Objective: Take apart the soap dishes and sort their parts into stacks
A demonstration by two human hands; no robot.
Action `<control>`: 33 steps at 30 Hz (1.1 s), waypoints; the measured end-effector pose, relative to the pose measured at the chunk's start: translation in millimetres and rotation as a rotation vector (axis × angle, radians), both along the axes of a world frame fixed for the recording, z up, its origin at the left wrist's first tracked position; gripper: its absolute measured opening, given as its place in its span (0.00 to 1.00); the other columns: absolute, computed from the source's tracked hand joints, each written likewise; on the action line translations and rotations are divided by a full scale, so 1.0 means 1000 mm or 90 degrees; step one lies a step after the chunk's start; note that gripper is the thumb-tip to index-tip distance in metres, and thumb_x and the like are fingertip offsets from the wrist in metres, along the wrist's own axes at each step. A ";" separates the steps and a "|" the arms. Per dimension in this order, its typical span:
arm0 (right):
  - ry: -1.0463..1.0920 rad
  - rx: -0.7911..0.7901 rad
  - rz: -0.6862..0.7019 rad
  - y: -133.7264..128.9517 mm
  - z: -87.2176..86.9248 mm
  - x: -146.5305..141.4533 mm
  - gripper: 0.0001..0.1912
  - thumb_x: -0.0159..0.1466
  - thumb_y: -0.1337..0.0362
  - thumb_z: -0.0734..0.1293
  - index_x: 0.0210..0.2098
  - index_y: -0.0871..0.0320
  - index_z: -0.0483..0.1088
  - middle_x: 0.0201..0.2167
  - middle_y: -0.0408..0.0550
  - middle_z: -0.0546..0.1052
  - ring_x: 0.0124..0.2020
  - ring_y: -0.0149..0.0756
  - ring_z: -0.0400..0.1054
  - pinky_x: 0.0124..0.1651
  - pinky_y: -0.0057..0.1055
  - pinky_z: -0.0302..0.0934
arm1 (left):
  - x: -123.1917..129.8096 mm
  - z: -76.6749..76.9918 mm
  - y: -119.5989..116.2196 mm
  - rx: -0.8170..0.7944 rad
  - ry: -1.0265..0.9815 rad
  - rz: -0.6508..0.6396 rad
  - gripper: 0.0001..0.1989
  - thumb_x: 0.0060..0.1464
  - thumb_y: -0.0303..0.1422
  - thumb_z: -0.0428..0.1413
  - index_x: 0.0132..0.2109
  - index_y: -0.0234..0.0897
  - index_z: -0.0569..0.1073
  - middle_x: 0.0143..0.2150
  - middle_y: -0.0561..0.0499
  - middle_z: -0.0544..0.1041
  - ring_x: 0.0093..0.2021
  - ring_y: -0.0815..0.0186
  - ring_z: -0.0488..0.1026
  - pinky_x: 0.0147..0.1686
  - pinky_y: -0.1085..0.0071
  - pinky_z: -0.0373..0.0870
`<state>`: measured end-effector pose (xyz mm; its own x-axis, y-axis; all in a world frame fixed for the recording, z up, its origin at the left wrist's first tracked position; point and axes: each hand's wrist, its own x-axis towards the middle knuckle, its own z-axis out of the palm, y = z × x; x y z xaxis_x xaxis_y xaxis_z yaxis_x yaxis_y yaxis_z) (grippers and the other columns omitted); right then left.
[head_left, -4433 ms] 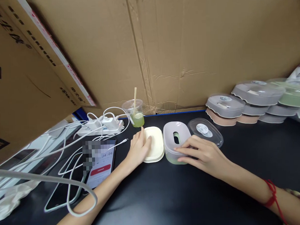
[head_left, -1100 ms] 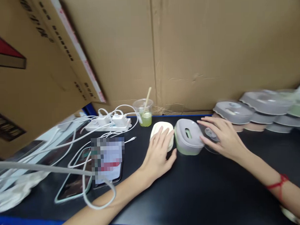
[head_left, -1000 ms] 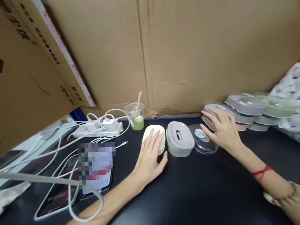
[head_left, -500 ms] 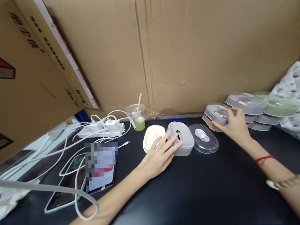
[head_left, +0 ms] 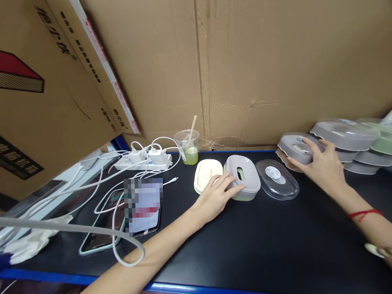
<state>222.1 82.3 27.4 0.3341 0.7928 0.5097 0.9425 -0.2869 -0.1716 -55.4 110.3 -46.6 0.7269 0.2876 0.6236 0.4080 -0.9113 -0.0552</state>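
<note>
My left hand (head_left: 213, 198) lies with its fingers stretched out over the near side of an oval container with a lilac top (head_left: 248, 171). That top has a slot in it, and pale green shows underneath. Just left of it sits a cream oval piece (head_left: 203, 174), partly behind my fingers. A clear oval lid (head_left: 277, 180) with round labels lies flat at the container's right. Farther right, my right hand (head_left: 323, 162) has its thumb and fingers around a lilac container under a clear cover (head_left: 292, 145), with a brownish scalloped edge below it.
Several stacked lilac and green containers (head_left: 346, 135) stand at the far right. A plastic cup (head_left: 186, 147) with green drink and a straw is at the back. Left lie a power strip (head_left: 145, 162), white cables and two phones (head_left: 146, 204). Cardboard (head_left: 260, 67) rises behind the black table.
The view has shifted, so things on the table sit farther right in it. My left hand's fingers have drawn closer together. My right hand stays at the lilac container.
</note>
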 end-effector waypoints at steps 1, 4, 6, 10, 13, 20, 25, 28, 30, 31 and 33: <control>0.007 0.002 -0.001 0.000 0.000 0.000 0.31 0.61 0.58 0.68 0.58 0.69 0.62 0.54 0.76 0.57 0.52 0.69 0.60 0.49 0.55 0.60 | 0.000 -0.001 0.001 0.004 -0.010 -0.005 0.24 0.52 0.12 0.51 0.54 0.34 0.67 0.51 0.43 0.68 0.59 0.57 0.57 0.53 0.63 0.60; 0.030 -0.003 -0.016 0.000 0.001 -0.002 0.31 0.60 0.59 0.69 0.58 0.68 0.62 0.56 0.75 0.57 0.52 0.71 0.59 0.48 0.57 0.60 | 0.000 -0.004 0.003 0.021 -0.050 -0.014 0.24 0.51 0.11 0.49 0.53 0.33 0.67 0.50 0.43 0.68 0.58 0.57 0.58 0.52 0.63 0.60; 0.039 -0.013 -0.023 -0.001 0.003 -0.004 0.31 0.60 0.58 0.69 0.59 0.67 0.62 0.56 0.74 0.56 0.53 0.71 0.58 0.48 0.58 0.60 | 0.000 -0.005 0.003 0.028 -0.067 -0.008 0.23 0.52 0.11 0.48 0.53 0.33 0.66 0.49 0.44 0.69 0.58 0.57 0.58 0.52 0.63 0.60; 0.038 -0.017 -0.020 0.000 0.003 -0.004 0.31 0.61 0.58 0.68 0.59 0.68 0.62 0.56 0.75 0.55 0.55 0.70 0.57 0.51 0.56 0.58 | 0.000 -0.006 0.002 0.035 -0.051 0.013 0.23 0.53 0.12 0.49 0.53 0.34 0.66 0.49 0.45 0.69 0.57 0.58 0.59 0.52 0.64 0.59; 0.034 -0.004 -0.014 0.001 0.000 0.000 0.31 0.61 0.59 0.69 0.58 0.69 0.62 0.56 0.75 0.55 0.55 0.68 0.57 0.52 0.55 0.57 | 0.000 -0.005 0.001 0.042 -0.028 0.030 0.21 0.55 0.14 0.51 0.53 0.35 0.67 0.49 0.46 0.69 0.57 0.59 0.59 0.52 0.64 0.59; 0.038 0.008 -0.008 0.003 -0.003 0.000 0.28 0.63 0.59 0.66 0.58 0.66 0.63 0.57 0.75 0.56 0.55 0.69 0.57 0.48 0.61 0.60 | 0.001 -0.005 0.002 0.069 -0.124 0.024 0.13 0.64 0.19 0.46 0.51 0.34 0.68 0.46 0.44 0.69 0.54 0.58 0.62 0.49 0.64 0.60; 0.046 0.002 -0.008 0.003 -0.003 0.000 0.28 0.63 0.59 0.66 0.59 0.66 0.62 0.56 0.74 0.56 0.55 0.69 0.57 0.47 0.60 0.60 | 0.004 -0.001 0.002 0.055 -0.112 0.002 0.11 0.68 0.23 0.42 0.50 0.32 0.67 0.43 0.44 0.70 0.48 0.58 0.66 0.45 0.64 0.61; 0.037 0.017 0.002 0.003 -0.004 0.003 0.27 0.63 0.59 0.66 0.58 0.66 0.63 0.56 0.74 0.57 0.54 0.70 0.57 0.45 0.61 0.60 | 0.004 -0.001 0.002 0.058 -0.116 -0.005 0.12 0.69 0.25 0.40 0.50 0.32 0.67 0.43 0.44 0.69 0.47 0.59 0.66 0.45 0.64 0.61; 0.035 0.018 0.011 0.002 -0.004 0.004 0.27 0.63 0.58 0.65 0.58 0.66 0.63 0.56 0.74 0.56 0.54 0.70 0.57 0.45 0.61 0.60 | 0.004 -0.002 0.002 0.060 -0.115 -0.008 0.12 0.69 0.24 0.40 0.50 0.32 0.66 0.43 0.44 0.69 0.48 0.59 0.66 0.46 0.64 0.60; 0.038 0.015 0.009 0.002 -0.004 0.004 0.27 0.63 0.58 0.65 0.58 0.66 0.62 0.56 0.74 0.56 0.54 0.70 0.57 0.46 0.60 0.59 | 0.003 -0.003 0.002 0.060 -0.114 -0.009 0.11 0.68 0.23 0.41 0.50 0.32 0.66 0.43 0.44 0.69 0.49 0.60 0.65 0.46 0.64 0.60; 0.051 -0.001 -0.004 0.001 -0.003 0.003 0.28 0.64 0.58 0.65 0.59 0.66 0.62 0.57 0.74 0.55 0.55 0.68 0.56 0.49 0.59 0.58 | 0.002 -0.004 0.002 0.052 -0.096 -0.009 0.12 0.66 0.19 0.43 0.51 0.32 0.66 0.45 0.44 0.69 0.51 0.60 0.64 0.49 0.65 0.59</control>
<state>225.1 83.2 24.1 0.3790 0.7909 0.4805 0.9239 -0.2936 -0.2453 -53.3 112.6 -50.2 0.6274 0.2218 0.7465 0.4039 -0.9122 -0.0685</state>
